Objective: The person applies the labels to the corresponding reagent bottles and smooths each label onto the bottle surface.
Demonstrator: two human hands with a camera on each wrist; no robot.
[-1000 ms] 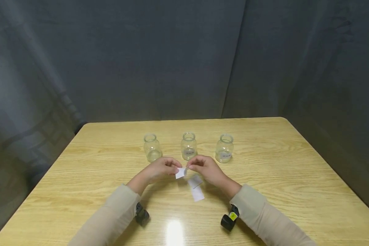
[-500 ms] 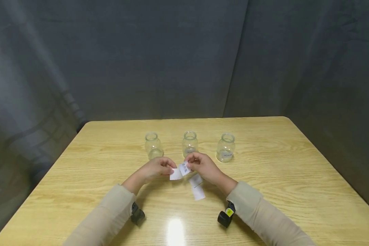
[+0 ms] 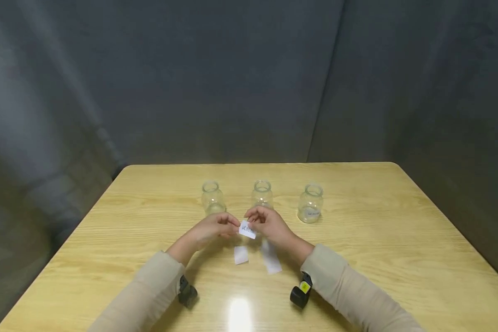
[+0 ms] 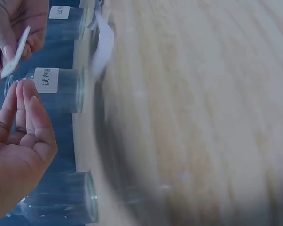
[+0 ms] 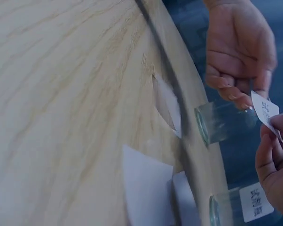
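Observation:
A white printed sticker label (image 3: pixel 247 229) is pinched by the thumb and fingers of my right hand (image 3: pixel 271 227), low over the table in front of the jars. Just left of it my left hand (image 3: pixel 209 230) has its fingertips right at the label's edge. The left wrist view shows those fingers together, with the thumb apart from them. A small blank paper piece (image 3: pixel 240 255) lies on the table below the hands. Behind stand the left glass jar (image 3: pixel 213 198), the middle jar (image 3: pixel 262 196) and the right jar (image 3: pixel 310 203). A label (image 4: pixel 46 80) shows on the middle jar.
More white paper pieces (image 3: pixel 272 262) lie on the wooden table (image 3: pixel 390 258), partly under the right hand. The right jar carries a label (image 3: pixel 313 213); none shows on the left jar. A dark curtain (image 3: pixel 216 83) hangs behind the table.
The label has come away from the white paper held by the left hand. That paper now lies on the table, and the left hand has returned to the label's edge.

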